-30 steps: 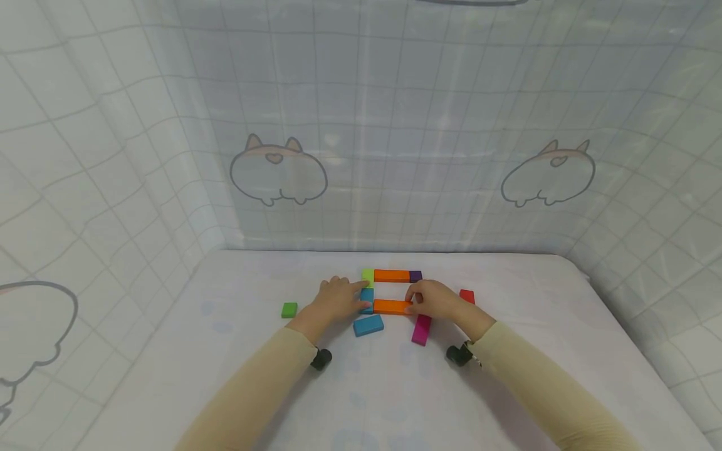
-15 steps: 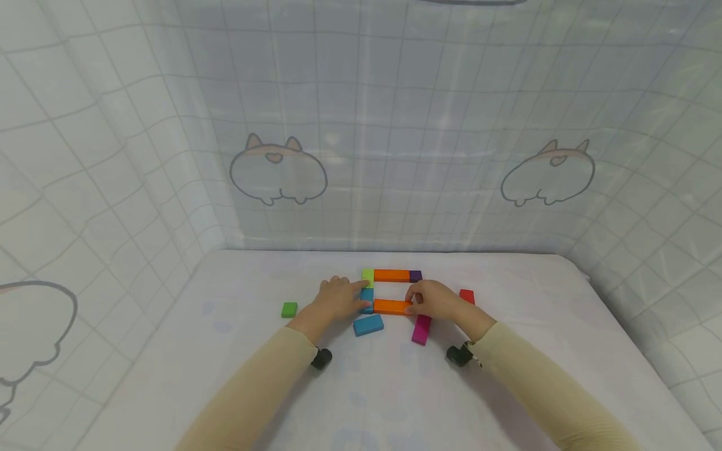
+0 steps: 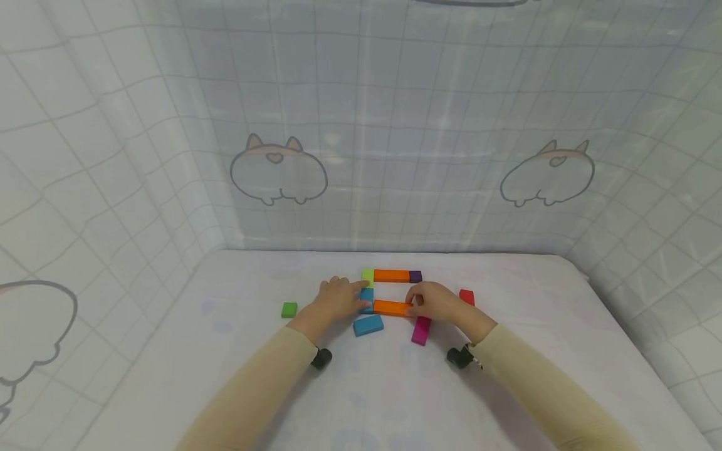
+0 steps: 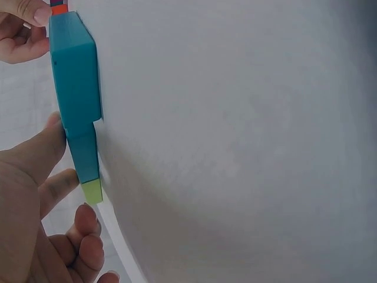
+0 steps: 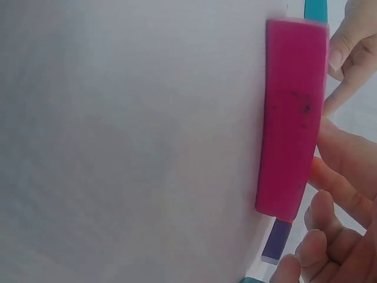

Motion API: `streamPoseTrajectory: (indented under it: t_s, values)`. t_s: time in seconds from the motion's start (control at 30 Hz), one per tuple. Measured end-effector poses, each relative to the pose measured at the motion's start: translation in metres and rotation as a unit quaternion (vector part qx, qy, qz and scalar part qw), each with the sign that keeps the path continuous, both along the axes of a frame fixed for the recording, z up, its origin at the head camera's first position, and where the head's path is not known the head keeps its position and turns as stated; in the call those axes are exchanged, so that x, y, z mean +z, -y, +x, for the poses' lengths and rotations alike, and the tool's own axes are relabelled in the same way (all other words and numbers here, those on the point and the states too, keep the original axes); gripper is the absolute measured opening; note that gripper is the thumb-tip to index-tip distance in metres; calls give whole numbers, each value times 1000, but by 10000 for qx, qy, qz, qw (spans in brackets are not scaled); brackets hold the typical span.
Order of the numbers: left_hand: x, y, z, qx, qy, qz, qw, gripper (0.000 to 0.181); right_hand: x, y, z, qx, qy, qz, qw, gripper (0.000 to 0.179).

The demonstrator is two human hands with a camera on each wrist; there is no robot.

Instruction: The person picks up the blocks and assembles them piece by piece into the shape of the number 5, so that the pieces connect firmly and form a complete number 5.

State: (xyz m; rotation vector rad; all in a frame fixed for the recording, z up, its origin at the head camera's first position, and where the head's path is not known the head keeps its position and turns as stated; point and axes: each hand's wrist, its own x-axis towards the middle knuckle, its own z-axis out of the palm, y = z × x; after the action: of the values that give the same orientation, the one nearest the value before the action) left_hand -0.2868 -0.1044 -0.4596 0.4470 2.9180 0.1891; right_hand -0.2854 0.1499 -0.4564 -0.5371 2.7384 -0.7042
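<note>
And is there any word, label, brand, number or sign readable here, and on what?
No readable text in any view.
Magenta block: dark specks, no legible letters.
Nearer orange block at the right hand: no marking seen.
White backdrop: grid lines and cartoon animals, no lettering.
Table cover: pale marks, too faint to make out.

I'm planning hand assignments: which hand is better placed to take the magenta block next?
Probably the right hand, close beside the magenta block, though it holds the nearer orange block. The left hand is farther, at the lime block.
</note>
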Motion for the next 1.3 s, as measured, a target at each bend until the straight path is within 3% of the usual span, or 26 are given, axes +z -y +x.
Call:
streamPoseTrajectory:
  t_s: [1.07, 1.3]
  values:
    - [2, -2, -2, 77, 55, -123, 9999, 65, 1, 3, 3, -149, 89, 79, 9998, 16]
    - [2, -1, -3, 65, 76, -88, 9999, 65, 16, -9, 1, -108, -82, -95, 9999, 23]
